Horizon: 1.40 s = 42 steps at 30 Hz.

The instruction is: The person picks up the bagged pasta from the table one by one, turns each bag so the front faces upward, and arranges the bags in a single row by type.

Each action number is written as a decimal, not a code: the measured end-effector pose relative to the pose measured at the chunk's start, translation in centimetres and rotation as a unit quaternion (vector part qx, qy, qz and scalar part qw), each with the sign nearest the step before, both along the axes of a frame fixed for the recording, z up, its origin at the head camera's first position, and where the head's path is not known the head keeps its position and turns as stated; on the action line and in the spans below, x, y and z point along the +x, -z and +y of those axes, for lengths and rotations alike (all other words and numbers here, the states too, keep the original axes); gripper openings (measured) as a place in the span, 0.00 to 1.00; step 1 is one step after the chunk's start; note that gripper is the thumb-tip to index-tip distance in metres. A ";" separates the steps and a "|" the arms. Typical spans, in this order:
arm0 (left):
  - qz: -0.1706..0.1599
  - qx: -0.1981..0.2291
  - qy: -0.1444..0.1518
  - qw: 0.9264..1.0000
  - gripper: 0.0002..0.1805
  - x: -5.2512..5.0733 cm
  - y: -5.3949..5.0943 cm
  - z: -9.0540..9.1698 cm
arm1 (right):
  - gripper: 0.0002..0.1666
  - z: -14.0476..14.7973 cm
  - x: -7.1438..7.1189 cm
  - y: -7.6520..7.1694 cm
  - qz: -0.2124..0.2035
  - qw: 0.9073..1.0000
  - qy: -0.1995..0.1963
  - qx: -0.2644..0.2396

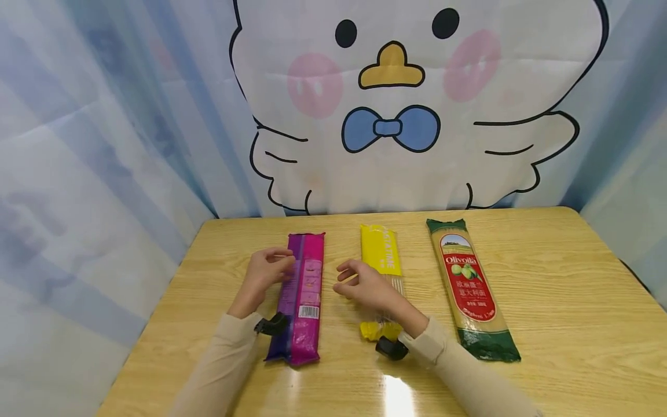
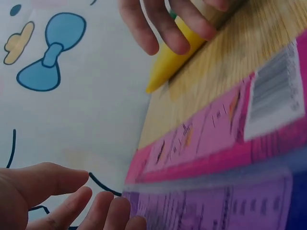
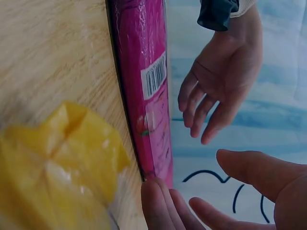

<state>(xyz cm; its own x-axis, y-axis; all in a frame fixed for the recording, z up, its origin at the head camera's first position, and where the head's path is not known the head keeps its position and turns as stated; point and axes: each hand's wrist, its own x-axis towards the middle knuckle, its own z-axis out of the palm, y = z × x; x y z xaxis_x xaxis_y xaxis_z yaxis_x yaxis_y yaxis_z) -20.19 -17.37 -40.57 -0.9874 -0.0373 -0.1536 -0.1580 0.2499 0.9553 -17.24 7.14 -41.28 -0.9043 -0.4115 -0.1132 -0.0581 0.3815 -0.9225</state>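
Observation:
A pink and purple packet (image 1: pixel 307 289) lies on the table with its barcode up. My left hand (image 1: pixel 266 275) hovers over its left edge, fingers loosely bent and holding nothing. To the right lies a yellow packet of pasta (image 1: pixel 378 249) with a clear window, partly hidden by my right hand (image 1: pixel 371 288). That hand hangs in the air, fingers relaxed, nothing in its grasp. In the right wrist view the crinkled yellow end of the pasta packet (image 3: pixel 62 167) shows close by. Farther right is a green-ended packet of Olivoila spaghetti (image 1: pixel 471 289), apart from both hands.
The wooden table (image 1: pixel 563 289) carries the three packets, roughly side by side. Behind it hangs a curtain (image 1: pixel 391 174) printed with a white bird and a blue bow tie. Black wrist straps (image 1: pixel 392 348) sit at both cuffs.

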 end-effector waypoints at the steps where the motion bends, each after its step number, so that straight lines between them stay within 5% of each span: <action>1: 0.001 -0.002 0.000 1.000 0.20 0.1 0.0 -0.2 | 0.27 -0.2 0.0 0.1 -0.002 1.000 -0.001 -0.003; 24: -0.044 -0.018 0.002 0.999 0.24 0.4 2.4 -3.1 | 0.33 -3.8 0.4 2.0 -0.093 0.993 -0.012 -0.066; 42: -0.064 -0.028 0.023 0.997 0.22 0.8 2.5 -2.8 | 0.30 -4.7 1.0 1.6 -0.143 0.987 0.018 -0.068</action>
<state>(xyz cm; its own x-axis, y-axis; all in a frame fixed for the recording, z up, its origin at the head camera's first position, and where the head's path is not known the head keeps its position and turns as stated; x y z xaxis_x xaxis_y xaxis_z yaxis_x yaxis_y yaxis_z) -19.43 -20.17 -43.09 -0.9607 -0.0038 -0.2776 -0.2649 0.3115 0.9126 -16.25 2.47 -42.84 -0.8572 -0.4092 -0.3128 0.2240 0.2507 -0.9418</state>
